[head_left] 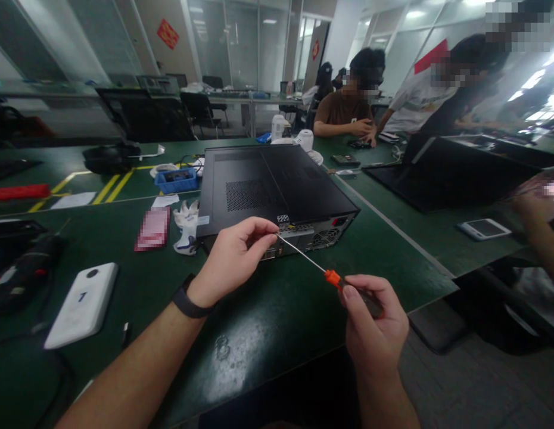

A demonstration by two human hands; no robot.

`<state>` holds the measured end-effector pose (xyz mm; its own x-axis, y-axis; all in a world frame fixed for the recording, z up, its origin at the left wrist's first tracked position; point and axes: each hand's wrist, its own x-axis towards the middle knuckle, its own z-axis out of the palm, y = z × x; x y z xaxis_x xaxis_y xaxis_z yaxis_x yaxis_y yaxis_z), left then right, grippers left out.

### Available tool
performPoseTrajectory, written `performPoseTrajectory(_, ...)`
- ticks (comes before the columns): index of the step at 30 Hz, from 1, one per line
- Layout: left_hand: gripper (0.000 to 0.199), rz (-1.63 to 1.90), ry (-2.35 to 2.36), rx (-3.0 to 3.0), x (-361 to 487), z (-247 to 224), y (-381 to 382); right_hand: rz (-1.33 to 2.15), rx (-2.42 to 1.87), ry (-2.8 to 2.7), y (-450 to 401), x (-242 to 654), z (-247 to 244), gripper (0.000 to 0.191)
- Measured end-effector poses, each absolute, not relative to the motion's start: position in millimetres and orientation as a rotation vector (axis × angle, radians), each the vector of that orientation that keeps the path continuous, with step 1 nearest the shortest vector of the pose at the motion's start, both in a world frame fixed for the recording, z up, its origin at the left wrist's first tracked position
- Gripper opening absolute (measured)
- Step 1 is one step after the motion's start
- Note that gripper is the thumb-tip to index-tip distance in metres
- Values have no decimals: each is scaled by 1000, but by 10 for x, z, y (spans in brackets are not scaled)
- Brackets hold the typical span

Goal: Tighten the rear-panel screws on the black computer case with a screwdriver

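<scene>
A black computer case (295, 179) lies flat on the green table (254, 345), its back panel with a round fan grille facing me. My right hand (377, 322) is wrapped round the orange and dark handle of a screwdriver (333, 278), whose thin shaft points up and to the left. At the shaft's tip, my left hand (241, 250) pinches with thumb and forefinger, in front of the case's back edge. Whether a small part sits between those fingertips is too small to tell. A dark band is round my left wrist.
Left of the case are a white glove (186, 229), a blue bin (175, 180) and a pink packet (152, 229). Nearer lies a white device (83, 305) marked 1. A phone (485, 229) and another open case (460, 173) are on the right, where people sit.
</scene>
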<state>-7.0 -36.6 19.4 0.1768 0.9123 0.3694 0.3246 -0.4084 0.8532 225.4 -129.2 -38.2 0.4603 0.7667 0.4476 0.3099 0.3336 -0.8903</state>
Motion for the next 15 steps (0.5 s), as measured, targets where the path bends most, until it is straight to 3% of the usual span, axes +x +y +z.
performPoseTrajectory(15, 20, 1350, 1137, 1529, 174, -44, -439, -113, -1242, -1531, -1434, 2080, -77, 9)
